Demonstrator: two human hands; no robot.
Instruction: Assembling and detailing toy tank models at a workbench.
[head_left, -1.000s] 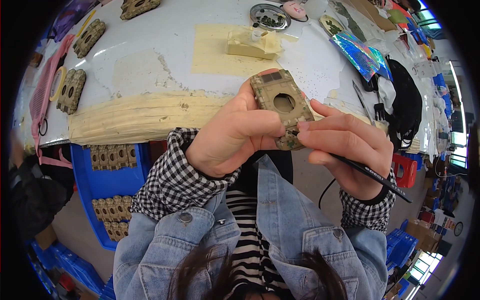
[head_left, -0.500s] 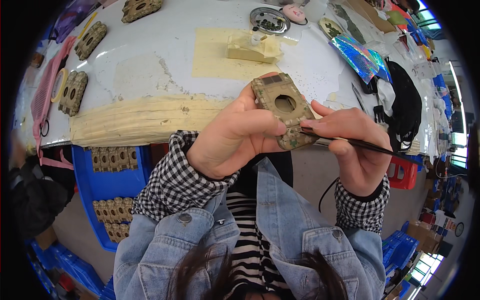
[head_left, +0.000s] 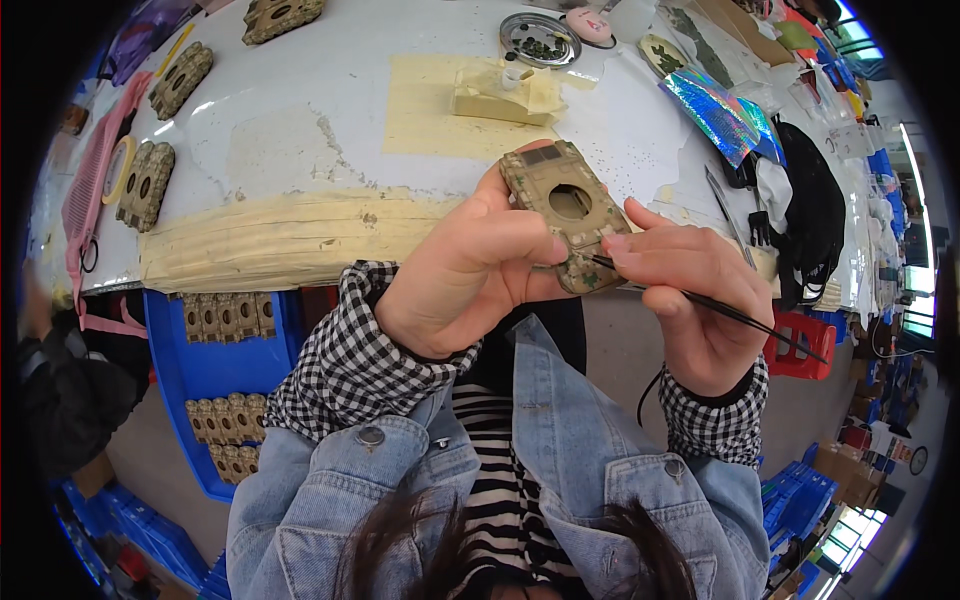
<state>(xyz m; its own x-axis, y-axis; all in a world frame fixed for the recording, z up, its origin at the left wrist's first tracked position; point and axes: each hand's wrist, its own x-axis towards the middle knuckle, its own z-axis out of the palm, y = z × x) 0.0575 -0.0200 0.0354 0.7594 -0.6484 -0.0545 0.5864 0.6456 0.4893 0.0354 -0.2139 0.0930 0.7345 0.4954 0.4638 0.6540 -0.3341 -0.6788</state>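
Observation:
A camouflage-painted model tank hull with a round hole in its top sits tilted in my left hand, whose thumb presses near its lower end. My right hand is closed round a pair of black tweezers. Their tips touch, or come very close to, the lower end of the hull beside my left thumb. Whether the tips pinch a small part is too fine to make out. Both hands are just over the table's near edge.
The white table has a tape-covered front edge. On it are a taped yellow block, a round dish of small dark parts, more hulls at left and iridescent film. A blue tray with several hulls stands below left.
My right hand and the tweezers have shifted slightly left, with the tips farther in along the hull's lower end. The hull has tilted and risen a little; my left hand hardly moved.

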